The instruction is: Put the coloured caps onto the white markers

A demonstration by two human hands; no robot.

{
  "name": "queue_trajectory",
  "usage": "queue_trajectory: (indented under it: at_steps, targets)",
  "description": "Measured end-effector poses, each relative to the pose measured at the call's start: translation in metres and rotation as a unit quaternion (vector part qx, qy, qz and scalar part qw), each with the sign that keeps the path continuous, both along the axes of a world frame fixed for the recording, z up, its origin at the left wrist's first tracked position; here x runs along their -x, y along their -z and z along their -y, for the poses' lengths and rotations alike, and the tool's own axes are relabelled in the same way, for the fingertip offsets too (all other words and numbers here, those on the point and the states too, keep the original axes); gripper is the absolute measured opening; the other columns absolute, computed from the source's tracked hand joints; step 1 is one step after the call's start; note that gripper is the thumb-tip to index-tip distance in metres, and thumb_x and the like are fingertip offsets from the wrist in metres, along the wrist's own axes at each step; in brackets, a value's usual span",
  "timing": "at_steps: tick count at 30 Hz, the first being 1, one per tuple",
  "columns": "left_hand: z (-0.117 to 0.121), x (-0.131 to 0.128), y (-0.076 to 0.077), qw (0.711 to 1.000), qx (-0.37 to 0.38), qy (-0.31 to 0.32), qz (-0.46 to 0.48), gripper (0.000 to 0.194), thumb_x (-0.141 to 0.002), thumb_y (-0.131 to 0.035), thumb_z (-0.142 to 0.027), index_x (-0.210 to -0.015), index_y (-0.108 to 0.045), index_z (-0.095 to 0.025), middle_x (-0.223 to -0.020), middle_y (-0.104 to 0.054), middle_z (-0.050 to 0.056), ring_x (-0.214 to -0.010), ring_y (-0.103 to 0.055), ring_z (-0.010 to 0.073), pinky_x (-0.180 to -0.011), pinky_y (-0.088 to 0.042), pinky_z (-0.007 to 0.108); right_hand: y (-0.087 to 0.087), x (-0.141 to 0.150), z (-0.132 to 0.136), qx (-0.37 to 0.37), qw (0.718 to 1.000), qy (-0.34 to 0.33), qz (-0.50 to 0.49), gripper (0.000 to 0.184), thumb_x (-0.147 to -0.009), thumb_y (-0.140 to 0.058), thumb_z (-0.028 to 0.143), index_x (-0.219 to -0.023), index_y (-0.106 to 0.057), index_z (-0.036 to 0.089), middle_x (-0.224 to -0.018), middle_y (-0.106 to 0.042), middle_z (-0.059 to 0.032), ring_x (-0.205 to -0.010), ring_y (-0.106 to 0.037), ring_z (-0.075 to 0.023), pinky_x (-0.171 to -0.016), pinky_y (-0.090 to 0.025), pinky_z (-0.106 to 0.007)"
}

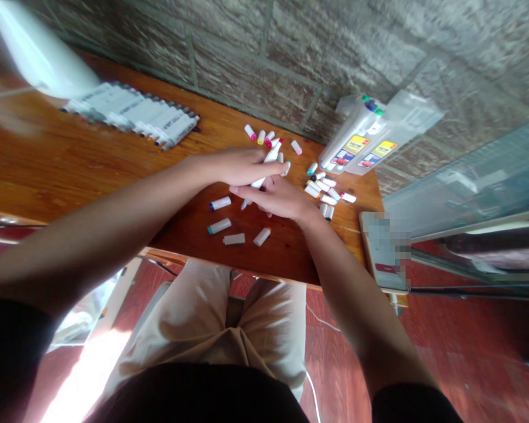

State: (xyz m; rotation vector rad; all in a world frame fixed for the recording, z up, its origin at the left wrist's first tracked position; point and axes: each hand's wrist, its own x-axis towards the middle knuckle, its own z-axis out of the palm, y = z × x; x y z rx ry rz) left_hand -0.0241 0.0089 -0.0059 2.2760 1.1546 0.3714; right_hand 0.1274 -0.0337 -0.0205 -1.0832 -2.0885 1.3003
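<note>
A white marker [271, 157] with a red upper end slants between my two hands above the table. My left hand [242, 166] is closed on it from the left, its thumb reaching across the barrel. Lower down, my right hand [282, 197] closes round the same marker from the right, with some fingers hidden underneath. A grey-and-red tip shows below the hands. Near my left thumb is a small whitish piece, partly hidden. Loose white marker caps with coloured ends lie in front of my hands, among them a blue-ended cap [220, 203] and an orange-ended cap [262, 236].
Several capless markers [136, 114] lie in a row at the left, beside a white object [48, 53]. More caps [321, 187] are scattered right and behind. A clear plastic case [357, 138] with markers stands by the stone wall. A phone [381, 252] rests at the table's right edge.
</note>
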Motion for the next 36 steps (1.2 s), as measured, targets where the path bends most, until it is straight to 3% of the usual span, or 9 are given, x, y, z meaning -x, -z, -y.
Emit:
queue_trajectory:
  at_steps: [7,12,17,21,25,31,36]
  targets:
    - [0.001,-0.001,-0.003,0.998,0.01,0.048,0.043,0.065,-0.103,-0.026,-0.06,-0.084,-0.07,-0.017,-0.076,-0.07,0.006,-0.076,-0.063,0.0199,-0.072,-0.043,0.029,-0.002,-0.006,0.0,0.02,1.0,-0.013,-0.019,0.04,-0.088,-0.074,0.056,-0.087,-0.065,0.017,-0.057,-0.047,0.0051,-0.053,-0.044,-0.0097,-0.046,-0.035,-0.023]
    - [-0.008,0.002,0.005,0.992,-0.023,0.112,0.046,0.048,-0.1,-0.037,-0.05,-0.119,-0.068,-0.018,-0.084,-0.073,0.005,-0.076,-0.061,0.0185,-0.07,-0.042,0.027,0.002,-0.009,-0.001,0.068,0.996,-0.009,-0.058,0.057,-0.087,-0.066,0.072,-0.072,-0.051,0.019,-0.052,-0.036,0.0094,-0.045,-0.029,-0.0051,-0.041,-0.022,-0.022]
    - [-0.005,0.006,0.004,0.992,-0.026,0.117,0.03,0.047,-0.097,-0.044,-0.038,-0.135,-0.06,-0.016,-0.09,-0.073,0.004,-0.079,-0.061,0.0181,-0.073,-0.042,0.026,0.003,-0.007,-0.001,0.102,0.99,-0.008,-0.093,0.063,-0.081,-0.07,0.077,-0.069,-0.043,0.022,-0.051,-0.03,0.0103,-0.044,-0.022,-0.0047,-0.041,-0.015,-0.023]
    - [-0.007,0.007,0.007,0.991,-0.046,0.121,0.023,0.061,-0.092,-0.053,-0.032,-0.15,-0.048,-0.015,-0.1,-0.073,0.005,-0.083,-0.06,0.0176,-0.075,-0.041,0.024,0.002,-0.009,-0.002,0.113,0.99,-0.004,-0.084,0.061,-0.082,-0.07,0.076,-0.071,-0.043,0.023,-0.053,-0.029,0.0098,-0.045,-0.02,-0.0057,-0.042,-0.013,-0.024]
    - [-0.017,0.006,0.018,0.99,-0.035,0.132,0.034,0.057,-0.098,-0.042,-0.039,-0.148,-0.052,-0.014,-0.098,-0.073,0.007,-0.083,-0.06,0.0191,-0.074,-0.042,0.025,0.004,-0.013,-0.005,0.122,0.989,-0.01,-0.081,0.061,-0.083,-0.071,0.074,-0.068,-0.041,0.023,-0.053,-0.027,0.0091,-0.046,-0.019,-0.0064,-0.043,-0.012,-0.026]
    - [-0.021,0.007,0.023,0.988,-0.047,0.141,0.032,0.069,-0.093,-0.046,-0.042,-0.158,-0.041,-0.017,-0.108,-0.075,0.008,-0.092,-0.064,0.0221,-0.08,-0.044,0.027,0.003,-0.013,-0.006,0.121,0.989,-0.013,-0.084,0.058,-0.084,-0.071,0.072,-0.071,-0.043,0.023,-0.051,-0.029,0.0094,-0.045,-0.022,-0.0068,-0.043,-0.016,-0.025]
    - [-0.023,0.009,0.025,0.984,-0.028,0.157,0.072,0.067,-0.094,-0.052,-0.051,-0.15,-0.051,-0.014,-0.1,-0.076,0.008,-0.092,-0.066,0.0233,-0.081,-0.046,0.029,0.001,-0.012,-0.004,0.106,0.992,-0.005,-0.062,0.06,-0.085,-0.069,0.074,-0.067,-0.043,0.023,-0.049,-0.032,0.0078,-0.045,-0.024,-0.0071,-0.043,-0.017,-0.025]
